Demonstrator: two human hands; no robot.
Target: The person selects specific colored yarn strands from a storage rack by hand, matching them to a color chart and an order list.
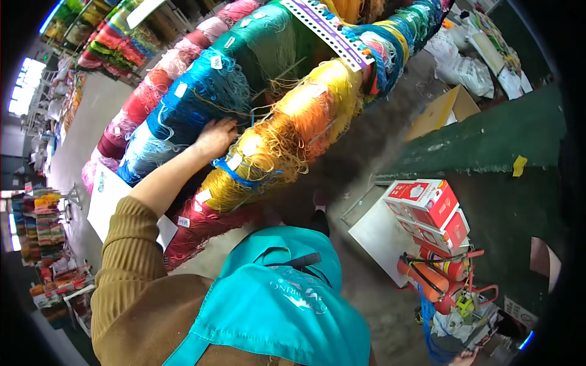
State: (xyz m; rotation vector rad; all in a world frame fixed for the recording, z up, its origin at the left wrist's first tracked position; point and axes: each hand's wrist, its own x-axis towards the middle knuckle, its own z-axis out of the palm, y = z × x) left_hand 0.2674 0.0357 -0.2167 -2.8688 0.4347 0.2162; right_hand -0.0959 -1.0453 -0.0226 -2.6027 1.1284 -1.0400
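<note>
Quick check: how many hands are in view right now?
2. The left hand is between the blue yarn and the gold yarn; the right hand, partly cut off, is at the bottom edge, lower right, by some blue strands.

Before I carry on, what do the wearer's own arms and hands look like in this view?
On the left arm is a brown knit sleeve, ribbed at its lower part and ending near the elbow. The forearm is bare, with no watch or bracelet showing. The left hand is ungloved. The right hand barely shows, seemingly ungloved; its sleeve is out of view.
</note>
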